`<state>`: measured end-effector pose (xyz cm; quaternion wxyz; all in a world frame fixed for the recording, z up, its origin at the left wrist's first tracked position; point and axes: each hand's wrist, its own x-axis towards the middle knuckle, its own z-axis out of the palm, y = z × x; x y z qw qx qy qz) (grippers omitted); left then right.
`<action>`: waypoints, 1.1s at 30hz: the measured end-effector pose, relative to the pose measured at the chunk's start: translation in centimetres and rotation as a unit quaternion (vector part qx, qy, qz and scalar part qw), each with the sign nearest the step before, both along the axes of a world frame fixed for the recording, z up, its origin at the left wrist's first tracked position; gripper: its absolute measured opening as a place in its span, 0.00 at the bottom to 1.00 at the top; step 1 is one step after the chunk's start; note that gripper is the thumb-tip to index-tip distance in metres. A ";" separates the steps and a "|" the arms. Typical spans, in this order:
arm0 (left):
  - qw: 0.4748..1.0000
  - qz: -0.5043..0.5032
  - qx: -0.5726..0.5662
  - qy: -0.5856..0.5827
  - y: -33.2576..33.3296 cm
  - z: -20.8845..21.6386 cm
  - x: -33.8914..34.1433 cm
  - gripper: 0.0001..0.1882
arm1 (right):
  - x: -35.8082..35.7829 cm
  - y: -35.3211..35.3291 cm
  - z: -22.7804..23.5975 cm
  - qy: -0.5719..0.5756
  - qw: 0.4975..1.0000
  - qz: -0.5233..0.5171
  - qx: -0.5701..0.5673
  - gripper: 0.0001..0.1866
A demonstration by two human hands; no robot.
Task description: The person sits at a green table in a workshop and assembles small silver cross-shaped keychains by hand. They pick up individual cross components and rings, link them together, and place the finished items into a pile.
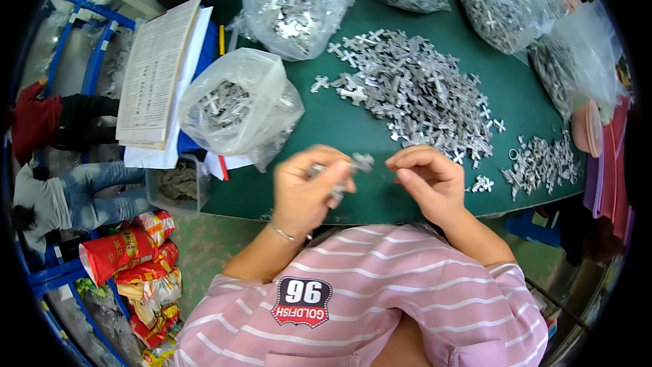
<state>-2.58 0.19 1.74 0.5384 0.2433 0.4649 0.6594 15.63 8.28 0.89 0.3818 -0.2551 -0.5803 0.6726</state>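
Observation:
My left hand (314, 187), blurred by motion, is closed around a few silver metal crosses. One metal cross (363, 162) sticks out past its thumb toward the other hand. Close by on the right, my right hand (429, 180) has its thumb and forefinger nearly together in a pinch; anything between them is too small to make out. Beyond both hands a wide pile of metal crosses (424, 92) lies loose on the green table (305, 119). To the right of my right hand is a small cluster of crosses (481, 184).
An opened plastic bag (224, 136) of crosses stands left of my hands; another plastic bag (326, 17) is behind it. More filled bags (502, 24) line the far right. Key-ring-like pieces (543, 163) lie near the right edge. Papers (156, 81) and a bin (170, 197) are left.

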 end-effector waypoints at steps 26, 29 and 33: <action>0.895 0.028 0.127 0.427 3.6 1.3 1.9 0.02 | 3.3 11.8 5.0 0.248 0.899 -0.149 -0.330 0.09; 0.904 0.031 0.115 0.411 2.6 1.0 1.8 0.02 | 4.8 20.7 9.6 0.214 0.915 -0.340 -0.038 0.09; 0.905 0.036 0.097 0.412 2.4 0.9 1.4 0.02 | 7.8 28.2 10.7 -0.176 0.864 -0.428 0.198 0.13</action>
